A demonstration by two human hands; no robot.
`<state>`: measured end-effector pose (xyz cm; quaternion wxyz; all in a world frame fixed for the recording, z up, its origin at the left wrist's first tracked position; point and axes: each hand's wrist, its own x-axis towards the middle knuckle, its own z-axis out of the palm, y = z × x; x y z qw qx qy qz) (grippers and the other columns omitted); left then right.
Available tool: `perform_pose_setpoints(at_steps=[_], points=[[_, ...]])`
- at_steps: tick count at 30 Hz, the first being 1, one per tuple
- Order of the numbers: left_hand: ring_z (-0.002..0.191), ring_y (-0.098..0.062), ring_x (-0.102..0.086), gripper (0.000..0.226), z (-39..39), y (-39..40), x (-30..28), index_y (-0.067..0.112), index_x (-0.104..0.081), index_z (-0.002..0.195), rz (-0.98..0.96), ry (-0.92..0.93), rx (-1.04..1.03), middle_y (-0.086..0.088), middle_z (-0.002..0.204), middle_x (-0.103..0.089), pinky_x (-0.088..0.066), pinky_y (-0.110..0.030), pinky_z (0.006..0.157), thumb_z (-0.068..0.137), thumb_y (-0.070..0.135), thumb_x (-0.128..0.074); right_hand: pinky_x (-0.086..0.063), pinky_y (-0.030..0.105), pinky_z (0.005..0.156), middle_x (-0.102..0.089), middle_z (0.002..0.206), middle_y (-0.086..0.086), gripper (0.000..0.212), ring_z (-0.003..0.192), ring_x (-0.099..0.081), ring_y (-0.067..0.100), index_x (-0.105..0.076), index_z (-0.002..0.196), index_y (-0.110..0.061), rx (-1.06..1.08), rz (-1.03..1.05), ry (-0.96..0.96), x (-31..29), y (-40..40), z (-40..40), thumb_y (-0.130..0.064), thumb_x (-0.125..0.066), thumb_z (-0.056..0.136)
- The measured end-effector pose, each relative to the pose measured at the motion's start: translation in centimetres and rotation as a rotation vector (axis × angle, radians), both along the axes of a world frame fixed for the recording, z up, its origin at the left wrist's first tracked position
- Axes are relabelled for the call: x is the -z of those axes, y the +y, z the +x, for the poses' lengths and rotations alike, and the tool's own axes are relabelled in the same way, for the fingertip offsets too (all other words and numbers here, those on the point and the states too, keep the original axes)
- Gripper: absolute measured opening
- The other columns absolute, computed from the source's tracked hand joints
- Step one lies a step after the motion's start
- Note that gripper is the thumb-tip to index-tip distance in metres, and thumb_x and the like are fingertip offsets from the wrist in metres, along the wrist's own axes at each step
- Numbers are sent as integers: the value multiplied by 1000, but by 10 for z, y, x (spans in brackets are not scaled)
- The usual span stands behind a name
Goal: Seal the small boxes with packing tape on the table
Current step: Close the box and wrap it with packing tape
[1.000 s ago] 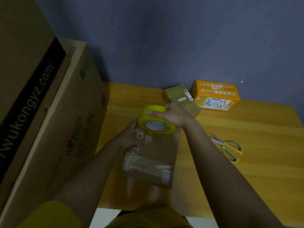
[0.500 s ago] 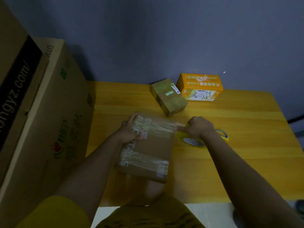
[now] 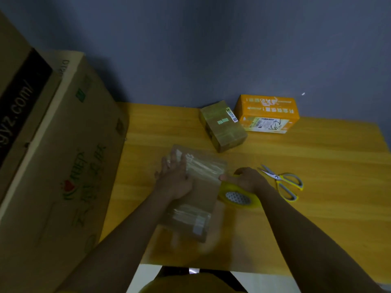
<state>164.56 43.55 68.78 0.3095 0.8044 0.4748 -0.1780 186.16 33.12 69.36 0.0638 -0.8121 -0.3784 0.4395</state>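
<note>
- Left hand (image 3: 175,178) lies flat, fingers straight, pressing the cardboard box (image 3: 194,195) onto the table (image 3: 317,208).
- Right hand (image 3: 247,179) grips the yellow tape roll (image 3: 239,197) just beside the box's right edge.
- Box looks stiff and light, glossy where taped: best held by its bare cardboard edges.
- Scissors (image 3: 281,182) just beyond the right knuckles.
- Olive box (image 3: 224,125) and orange box (image 3: 267,112) well past the fingertips.

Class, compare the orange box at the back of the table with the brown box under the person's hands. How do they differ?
The orange box is bright orange; the brown box is plain cardboard. The orange box sits untouched by the wall; the left hand presses flat on the brown box. Clear tape bands cross the brown box. Both rest on the table.
</note>
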Motion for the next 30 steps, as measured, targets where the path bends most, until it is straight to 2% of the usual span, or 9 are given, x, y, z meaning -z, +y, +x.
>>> perform_pose_setpoints(at_steps=[3, 5, 9, 12, 16, 20, 23, 27, 30], points=[[144, -30, 24, 93, 10, -13, 8, 29, 20, 150, 31, -32, -187, 2, 154, 35, -4, -60, 112, 85, 78, -27, -41, 36, 93, -57, 134, 3, 74, 122, -52, 24, -61, 124, -16, 49, 127, 13, 10, -18, 3, -72, -56, 76], [145, -34, 10, 95, 15, -16, 14, 38, 17, 149, 121, -31, -310, -6, 156, 30, -9, -59, 110, 79, 83, -29, -39, 32, 94, -62, 129, 4, 68, 121, -55, 23, -66, 118, -13, 92, 211, 34, 20, -29, 9, -67, -54, 80], [128, -41, -31, 96, 23, -14, 14, 42, 11, 149, 262, 40, -443, -21, 149, -21, -27, -52, 101, 75, 86, -31, -42, 32, 92, -63, 127, 7, 72, 116, -58, 23, -66, 120, -7, 111, 239, 72, 19, -31, 14, -66, -56, 81], [117, -40, -42, 98, 15, -14, 17, 43, 3, 150, 328, 13, -460, -19, 136, -37, -33, -50, 94, 72, 88, -35, -47, 36, 89, -66, 118, 17, 62, 107, -61, 28, -64, 122, -5, -34, 234, -7, 7, -22, 12, -56, -57, 89], [118, -38, -40, 94, 6, -8, 22, 44, 3, 150, 319, -17, -447, -18, 136, -37, -33, -49, 94, 74, 86, -32, -51, 39, 86, -65, 120, 17, 67, 108, -61, 31, -68, 113, 0, -121, 268, -140, -25, -6, 13, -61, -58, 86], [125, -39, -36, 89, -6, 0, 24, 49, 2, 148, 225, -84, -493, -15, 141, -34, -31, -51, 99, 75, 86, -34, -38, 30, 55, -69, 89, 15, 61, 84, -64, 28, -61, 71, -6, -210, 290, -321, -58, 10, -3, -66, -57, 83], [126, -40, -38, 87, -13, 1, 30, 51, 0, 148, 60, -209, -669, -16, 140, -35, -34, -51, 104, 75, 86, -32, -36, 29, 58, -67, 85, 5, 59, 78, -59, 23, -67, 81, -10, -169, 382, -396, -86, 24, -17, -68, -55, 82], [133, -39, -36, 98, -12, -15, 34, 51, -5, 147, -276, -481, -794, -14, 153, -27, -35, -51, 108, 64, 94, -35, -31, 28, 56, -44, 63, -2, 51, 67, -48, 21, -40, 62, -19, -392, 330, -552, -130, 68, -44, -61, -58, 84], [141, -39, -21, 79, -18, -14, 26, 45, 1, 150, -250, -396, -709, -14, 158, -10, -26, -52, 112, 85, 76, -31, -31, 27, 52, -50, 71, 0, 31, 73, -53, 21, -51, 71, -15, -531, 239, -444, -150, 102, -72, -41, -57, 88]])
